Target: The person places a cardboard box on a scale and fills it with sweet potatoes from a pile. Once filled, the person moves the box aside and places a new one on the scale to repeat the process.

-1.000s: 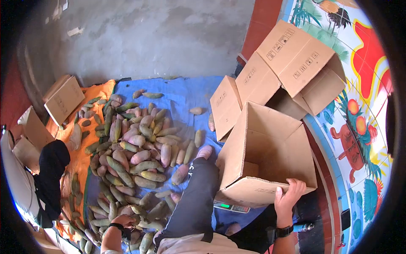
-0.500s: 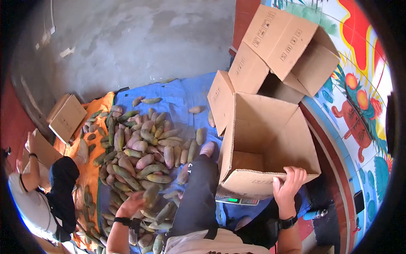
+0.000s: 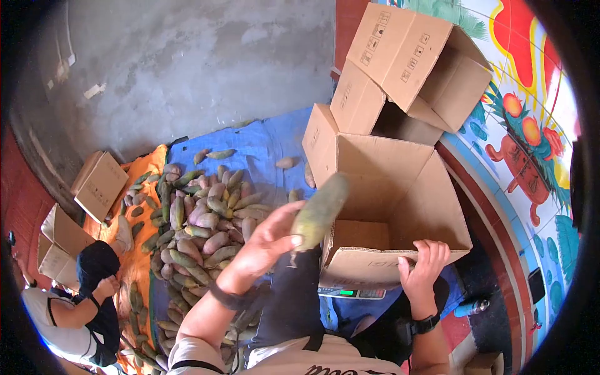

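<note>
My left hand [image 3: 265, 244] is closed around the lower part of a long green radish [image 3: 322, 209] with a thin root tail. It holds the radish tilted, just at the left edge of an open cardboard box [image 3: 362, 262]. My right hand [image 3: 426, 269] grips the box's front rim, its fingers over the edge. The box stands on a digital scale [image 3: 353, 293] with a lit green display. Inside, the visible part of its floor is bare cardboard. Left of my leg lies a big heap of green and pinkish radishes [image 3: 200, 240].
More cardboard boxes [image 3: 400, 56] stand behind the open one. A co-worker [image 3: 72, 312] sits at the left by another open box [image 3: 62, 244] and a closed box [image 3: 100, 187]. Blue tarp [image 3: 275, 134] and orange tarp [image 3: 134, 269] cover the floor. A bottle [image 3: 470, 307] lies at right.
My left hand has risen rightward from the heap to the box, bringing a radish with it. My right hand stays on the rim. The co-worker's arm has shifted.
</note>
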The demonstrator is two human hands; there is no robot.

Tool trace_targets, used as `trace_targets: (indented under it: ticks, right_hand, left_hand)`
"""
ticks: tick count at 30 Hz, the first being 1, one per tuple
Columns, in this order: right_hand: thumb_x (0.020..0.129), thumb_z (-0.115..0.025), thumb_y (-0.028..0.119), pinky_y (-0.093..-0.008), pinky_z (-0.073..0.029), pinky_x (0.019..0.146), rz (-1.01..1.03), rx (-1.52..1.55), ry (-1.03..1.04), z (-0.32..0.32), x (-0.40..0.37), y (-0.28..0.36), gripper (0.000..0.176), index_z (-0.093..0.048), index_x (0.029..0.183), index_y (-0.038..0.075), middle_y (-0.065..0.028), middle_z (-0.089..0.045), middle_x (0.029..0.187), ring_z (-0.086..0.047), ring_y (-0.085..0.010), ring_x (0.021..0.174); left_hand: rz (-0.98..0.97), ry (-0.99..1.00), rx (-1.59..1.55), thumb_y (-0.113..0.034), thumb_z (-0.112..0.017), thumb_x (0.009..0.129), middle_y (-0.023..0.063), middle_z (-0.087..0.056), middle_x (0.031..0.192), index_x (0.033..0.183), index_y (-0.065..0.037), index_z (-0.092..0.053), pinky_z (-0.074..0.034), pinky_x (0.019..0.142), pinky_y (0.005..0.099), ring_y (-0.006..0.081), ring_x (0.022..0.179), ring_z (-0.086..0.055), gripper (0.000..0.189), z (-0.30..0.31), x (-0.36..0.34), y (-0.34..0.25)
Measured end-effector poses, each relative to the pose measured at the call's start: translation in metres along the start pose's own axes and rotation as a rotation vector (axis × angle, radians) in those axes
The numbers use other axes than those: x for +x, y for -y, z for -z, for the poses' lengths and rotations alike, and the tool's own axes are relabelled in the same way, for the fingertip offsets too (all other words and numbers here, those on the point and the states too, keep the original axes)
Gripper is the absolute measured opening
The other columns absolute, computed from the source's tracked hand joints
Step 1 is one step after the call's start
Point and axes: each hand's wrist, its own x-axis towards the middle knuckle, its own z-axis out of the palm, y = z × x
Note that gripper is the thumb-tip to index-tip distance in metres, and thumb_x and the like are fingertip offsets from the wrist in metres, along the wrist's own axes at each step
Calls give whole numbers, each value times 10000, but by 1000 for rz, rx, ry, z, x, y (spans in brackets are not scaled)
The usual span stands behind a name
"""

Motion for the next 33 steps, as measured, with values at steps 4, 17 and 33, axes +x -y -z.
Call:
trace_targets:
  ticks: [4, 17, 33]
  right_hand:
    - [835, -571, 436, -489, -340, 881, -6, 1, -16, -2, -1, -1, 439, -520, 1005, 34, -149, -525, 960, -475, -330, 895]
    - [822, -586, 432, -493, -341, 881, 2, 5, -20, -4, -1, -2, 453, -513, 1027, 35, -142, -523, 953, -476, -332, 897]
    - [835, -570, 432, -491, -339, 880, 5, -4, -20, -6, 2, -3, 435, -517, 1005, 35, -150, -520, 953, -470, -330, 898]
  left_hand:
    - [8, 42, 106, -131, -617, 906, 87, -556, 1150, 1386, -65, -364, -453, 902, 307, 159, 1043, -540, 547, -25, 22, 10]
    - [-3, -165, 185, -171, -549, 953, 93, -597, 1175, 1273, -39, -487, -483, 818, 293, 180, 966, -613, 352, -13, 1, 19]
    - [489, -822, 1284, -234, -583, 800, 215, -653, 899, 918, -33, -663, -496, 765, 443, 376, 881, -630, 246, 209, -221, 172]
